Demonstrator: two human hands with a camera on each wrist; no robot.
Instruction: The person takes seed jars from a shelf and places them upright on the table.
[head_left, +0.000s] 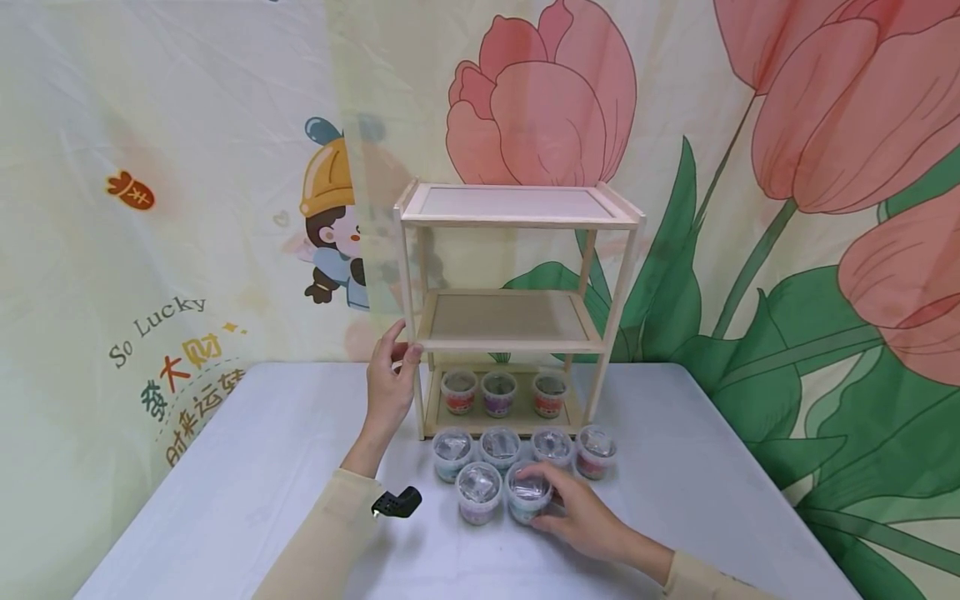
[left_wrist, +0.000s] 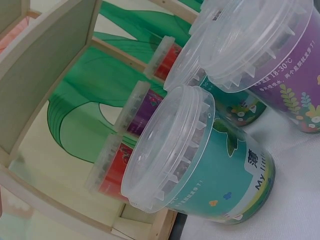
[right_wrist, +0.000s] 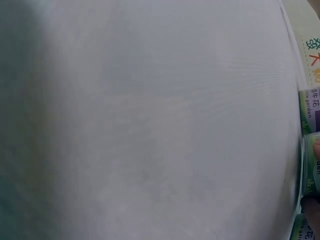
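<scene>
A small wooden three-tier rack (head_left: 517,343) stands at the back of the table. My left hand (head_left: 388,387) is at its left front post, thumb in front and fingers bent beside it. My right hand (head_left: 588,518) grips a clear-lidded plastic cup (head_left: 527,493) with a teal label, fingers at the far rim and thumb on the near side. Directly to its left is a purple-labelled cup (head_left: 478,493). Behind these, several more lidded cups form a row before the rack, among them a teal one (left_wrist: 220,160). Fingers and cup show only partly at the right wrist view's edge.
On the bottom tier stand two red-labelled cups (head_left: 459,392) (head_left: 550,393) and a purple one (head_left: 498,393). A white cloth (head_left: 675,500) covers the table. Behind it hangs a tulip-printed curtain (head_left: 540,100). A black device (head_left: 397,502) sits at my left wrist.
</scene>
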